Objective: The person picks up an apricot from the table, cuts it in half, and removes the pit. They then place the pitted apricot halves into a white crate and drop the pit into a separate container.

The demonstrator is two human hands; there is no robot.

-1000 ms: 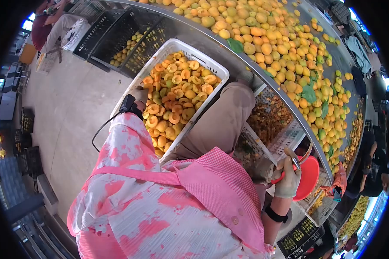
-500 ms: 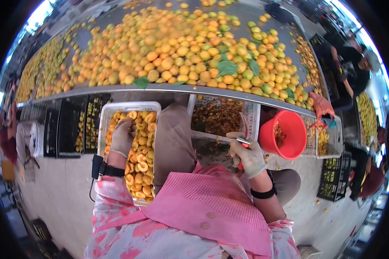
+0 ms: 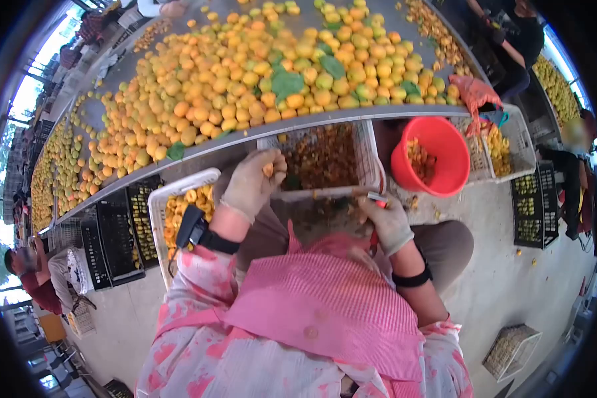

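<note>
My gloved left hand (image 3: 255, 182) is raised over the near left corner of a white crate (image 3: 378, 174) of brown-orange scraps. Its fingers are closed around a small orange piece of apricot (image 3: 268, 170). My gloved right hand (image 3: 387, 224) grips a red-handled metal tool (image 3: 377, 198), just below that crate's right corner; most of the tool is hidden in the palm. Left of my leg stands another white crate (image 3: 154, 211) full of apricot halves (image 3: 182, 207), partly covered by my left forearm.
A metal table (image 3: 132, 157) carries a big heap of whole apricots (image 3: 212, 79) and some leaves (image 3: 286, 82). On the right are a red bucket (image 3: 448, 142) with orange pieces in it, a white crate (image 3: 521, 142) and black crates (image 3: 536, 205). Other people sit at both sides.
My left hand has left the crate of apricot halves, moving up and right with an orange piece in it. My right hand keeps the tool. The whole view has turned and shifted.
</note>
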